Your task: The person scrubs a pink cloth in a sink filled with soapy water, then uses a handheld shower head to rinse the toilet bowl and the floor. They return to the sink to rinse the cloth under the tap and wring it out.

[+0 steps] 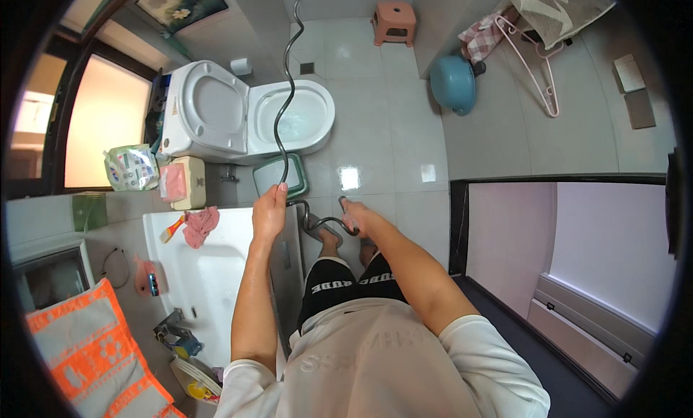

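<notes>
— Where did the drain snake (289, 93) lie from the hands?

— It ran away from them, straight ahead. Its long axis went from the left hand (269, 212) up over the open toilet bowl (296, 118) and on in loose waves until the top edge of the view cut it off. The near end bent into a crank between the two hands.

— How were the hands set?

— The left hand was closed in a fist around the cable just ahead of the crank bend. The right hand (355, 217) was wrapped around the crank handle (328, 223), a little to the right and about level with the left. Both were shut on the tool.

— Which hand was nearer the bowl?

— The left; the cable left its fist and passed directly above the bowl. The white sink (209, 266) sat just to the left of that forearm.

— Anything you could not make out?

— Whether the cable's far tip was anywhere near the water: it was out of view. The fingers of the right hand hid most of the handle, and the feet below were partly covered by the crank.
</notes>
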`<state>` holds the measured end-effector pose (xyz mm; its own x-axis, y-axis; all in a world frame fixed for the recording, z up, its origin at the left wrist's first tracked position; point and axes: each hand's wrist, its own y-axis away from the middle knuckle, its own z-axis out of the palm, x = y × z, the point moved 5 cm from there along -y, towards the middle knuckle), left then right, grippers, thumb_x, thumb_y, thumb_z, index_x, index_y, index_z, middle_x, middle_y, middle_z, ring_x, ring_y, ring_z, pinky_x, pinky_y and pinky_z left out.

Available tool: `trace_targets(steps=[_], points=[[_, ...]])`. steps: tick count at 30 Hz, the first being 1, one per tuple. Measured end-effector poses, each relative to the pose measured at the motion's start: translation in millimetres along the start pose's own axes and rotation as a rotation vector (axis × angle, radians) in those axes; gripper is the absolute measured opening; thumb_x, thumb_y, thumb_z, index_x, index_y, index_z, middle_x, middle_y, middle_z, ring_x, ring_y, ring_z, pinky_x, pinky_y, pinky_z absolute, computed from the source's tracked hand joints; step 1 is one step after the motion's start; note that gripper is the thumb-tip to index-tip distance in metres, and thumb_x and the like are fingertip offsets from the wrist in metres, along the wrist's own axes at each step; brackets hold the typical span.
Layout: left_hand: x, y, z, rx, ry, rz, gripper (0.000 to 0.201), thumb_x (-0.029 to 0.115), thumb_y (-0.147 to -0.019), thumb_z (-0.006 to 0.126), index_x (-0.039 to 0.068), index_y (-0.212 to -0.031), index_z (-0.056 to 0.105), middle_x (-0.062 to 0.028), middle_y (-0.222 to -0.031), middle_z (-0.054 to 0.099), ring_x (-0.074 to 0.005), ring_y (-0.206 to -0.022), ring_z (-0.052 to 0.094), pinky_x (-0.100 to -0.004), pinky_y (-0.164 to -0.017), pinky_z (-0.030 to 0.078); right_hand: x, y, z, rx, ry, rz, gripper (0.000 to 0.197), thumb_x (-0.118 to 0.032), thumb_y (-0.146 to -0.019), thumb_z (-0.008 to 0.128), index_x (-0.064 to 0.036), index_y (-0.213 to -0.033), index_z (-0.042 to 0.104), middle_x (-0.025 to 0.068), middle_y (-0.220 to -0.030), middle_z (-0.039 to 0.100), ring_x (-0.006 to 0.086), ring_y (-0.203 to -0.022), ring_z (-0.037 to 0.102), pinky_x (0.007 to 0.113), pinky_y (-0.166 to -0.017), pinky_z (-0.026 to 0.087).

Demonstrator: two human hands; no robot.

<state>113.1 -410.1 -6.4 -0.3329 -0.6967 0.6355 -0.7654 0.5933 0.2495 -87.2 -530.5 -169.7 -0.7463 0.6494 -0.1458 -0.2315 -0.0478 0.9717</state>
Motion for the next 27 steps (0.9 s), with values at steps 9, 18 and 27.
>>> trace_targets(steps=[9,18,27], points=[[11,28,81,-0.114,-0.096,-0.085,0.052,0.047,-0.105,0.041,0.002,-0.086,0.059,-0.0246,-0.076,0.061,-0.0486,-0.077,0.058,-0.0521,-0.069,0.044,108,-47,-71,0.257,-0.2,0.144,0.057,-0.056,-0.101,0.043,-0.0025,-0.092,0.06,0.006,-0.078,0.063,0.0221,-0.058,0.053,0.036,-0.054,0.042],[29,3,131,-0.139,-0.006,0.022,0.05,0.043,-0.106,0.041,0.0,-0.087,0.057,-0.0267,-0.075,0.06,-0.0486,-0.074,0.057,-0.0513,-0.068,0.045,149,-91,-104,0.197,-0.174,0.001,0.061,-0.056,-0.102,0.039,0.0009,-0.099,0.061,0.0155,-0.074,0.064,0.0317,-0.08,0.062,0.052,-0.074,0.045],[12,7,161,-0.218,-0.081,0.054,0.049,0.042,-0.107,0.041,-0.002,-0.092,0.059,-0.0242,-0.08,0.06,-0.0413,-0.078,0.057,-0.048,-0.077,0.046,149,-44,-124,0.391,-0.22,-0.005,0.066,-0.059,-0.101,0.038,-0.0017,-0.078,0.061,0.011,-0.059,0.056,0.0256,-0.048,0.053,0.04,-0.046,0.04]])
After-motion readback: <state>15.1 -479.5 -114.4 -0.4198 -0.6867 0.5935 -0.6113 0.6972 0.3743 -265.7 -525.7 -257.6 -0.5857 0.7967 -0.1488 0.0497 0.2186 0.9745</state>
